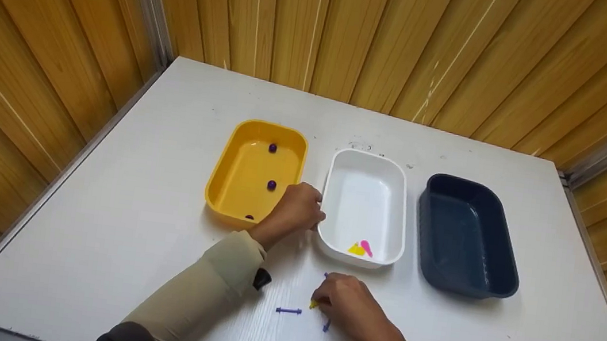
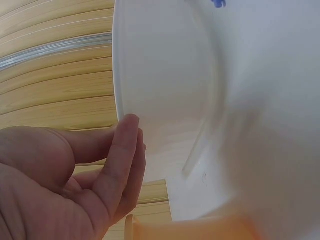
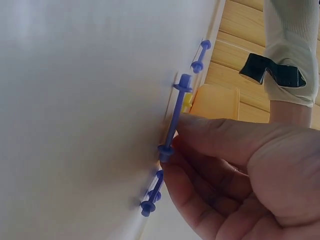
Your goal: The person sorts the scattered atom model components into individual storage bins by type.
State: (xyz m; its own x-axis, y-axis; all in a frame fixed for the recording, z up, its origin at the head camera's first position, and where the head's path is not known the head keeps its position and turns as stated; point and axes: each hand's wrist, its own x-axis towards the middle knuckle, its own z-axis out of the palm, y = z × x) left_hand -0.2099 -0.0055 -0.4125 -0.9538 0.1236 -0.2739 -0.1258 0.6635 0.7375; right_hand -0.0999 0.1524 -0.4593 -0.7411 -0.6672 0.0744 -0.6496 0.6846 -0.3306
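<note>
My left hand [image 1: 299, 207] holds the near-left rim of the white bin [image 1: 403, 223], thumb and fingers pinching its wall in the left wrist view. A yellow piece [image 1: 356, 249] and a pink piece [image 1: 366, 248] lie inside that bin. In front of it, low over the table, my right hand [image 1: 353, 310] pinches a small yellow piece [image 1: 313, 305], mostly covered by the fingers. Around this hand lie purple rods with flanged ends: one rod [image 1: 289, 311] to its left, another rod [image 1: 326, 326] partly under it. The right wrist view shows a rod [image 3: 175, 117] close to the thumb.
Left of the white bin stands a yellow bin [image 1: 223, 166] with several dark purple balls, one ball [image 1: 271, 185] near its middle. A dark blue bin [image 1: 511, 271] stands to the right. Wooden panel walls [image 1: 321, 28] border the white table [image 1: 101, 215] behind and at both sides.
</note>
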